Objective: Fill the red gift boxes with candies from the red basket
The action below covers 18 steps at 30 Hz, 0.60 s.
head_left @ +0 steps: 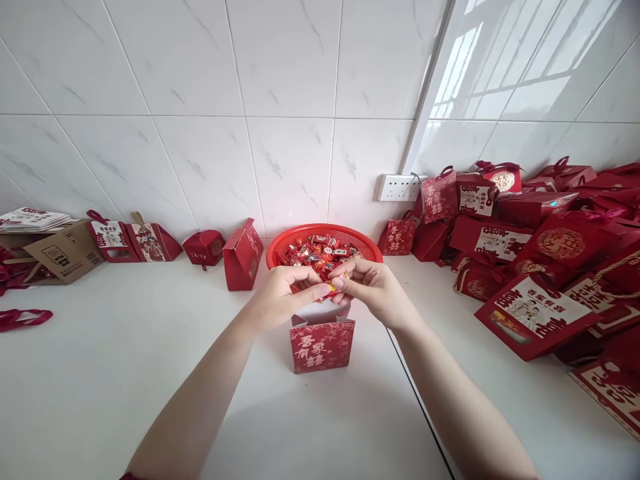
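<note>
My left hand (295, 295) and my right hand (367, 287) meet in front of a red plastic basket (371, 245). Thumbs and fingers of both pinch a small wrapped candy (331, 287) with red and yellow on it; the fingers partly cover it. Many candies in red wrappers (320, 248) fill the basket behind. Just below my hands, a red gift box (323, 347) with white characters stands upright on the white table, its top open.
Left of the basket stand a plain red box (243, 255), a small red box (203, 248) and a cardboard carton (67, 252). A dark red ribbon (25, 319) lies at the left. Red gift boxes (543, 307) pile up at the right, near a wall socket (400, 188).
</note>
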Motion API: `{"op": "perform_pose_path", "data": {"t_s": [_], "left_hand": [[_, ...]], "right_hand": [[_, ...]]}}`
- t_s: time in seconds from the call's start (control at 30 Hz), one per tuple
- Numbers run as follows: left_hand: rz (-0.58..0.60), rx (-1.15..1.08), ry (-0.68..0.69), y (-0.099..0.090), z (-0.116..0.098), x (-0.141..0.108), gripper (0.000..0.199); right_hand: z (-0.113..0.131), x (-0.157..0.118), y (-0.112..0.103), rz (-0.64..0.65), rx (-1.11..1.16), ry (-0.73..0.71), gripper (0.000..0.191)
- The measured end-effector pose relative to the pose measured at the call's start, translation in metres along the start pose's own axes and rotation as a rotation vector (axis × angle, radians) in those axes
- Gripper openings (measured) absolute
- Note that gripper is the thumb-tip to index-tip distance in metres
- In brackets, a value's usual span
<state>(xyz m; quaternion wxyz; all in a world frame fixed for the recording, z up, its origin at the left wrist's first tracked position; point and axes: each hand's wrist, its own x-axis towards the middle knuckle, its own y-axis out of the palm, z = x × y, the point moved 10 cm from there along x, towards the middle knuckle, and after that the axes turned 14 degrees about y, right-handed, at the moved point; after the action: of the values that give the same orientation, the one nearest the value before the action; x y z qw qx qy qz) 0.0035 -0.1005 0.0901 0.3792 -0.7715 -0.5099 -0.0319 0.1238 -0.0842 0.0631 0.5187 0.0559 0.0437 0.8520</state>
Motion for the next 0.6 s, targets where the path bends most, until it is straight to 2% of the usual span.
{"op": "perform_pose_path", "data": {"t_s": [0.13, 0.23, 0.33, 0.4, 0.47, 0.6], "left_hand": [[0.079, -0.058, -0.009, 0.005, -0.002, -0.002, 0.027], [0.069, 0.041, 0.018, 0.001, -0.004, -0.002, 0.025], [0.076, 0.175, 0.095, -0.003, -0.013, -0.002, 0.019], [0.169, 0.245, 0.179, 0.003, -0.021, -0.004, 0.012], [0.322, 0.308, 0.229, 0.013, -0.023, -0.007, 0.014], [0.545, 0.440, 0.157, 0.029, -0.015, -0.011, 0.013]], "right_hand": [[-0.004, 0.005, -0.004, -0.009, 0.096, 0.012, 0.026], [-0.003, 0.006, -0.004, -0.007, 0.076, 0.012, 0.024], [0.009, -0.002, -0.003, -0.027, -0.025, -0.058, 0.021], [0.023, -0.012, -0.004, -0.047, -0.113, -0.138, 0.019], [0.037, -0.023, -0.005, -0.071, -0.189, -0.217, 0.017], [0.057, -0.044, -0.016, -0.198, -0.317, -0.318, 0.012]]}}
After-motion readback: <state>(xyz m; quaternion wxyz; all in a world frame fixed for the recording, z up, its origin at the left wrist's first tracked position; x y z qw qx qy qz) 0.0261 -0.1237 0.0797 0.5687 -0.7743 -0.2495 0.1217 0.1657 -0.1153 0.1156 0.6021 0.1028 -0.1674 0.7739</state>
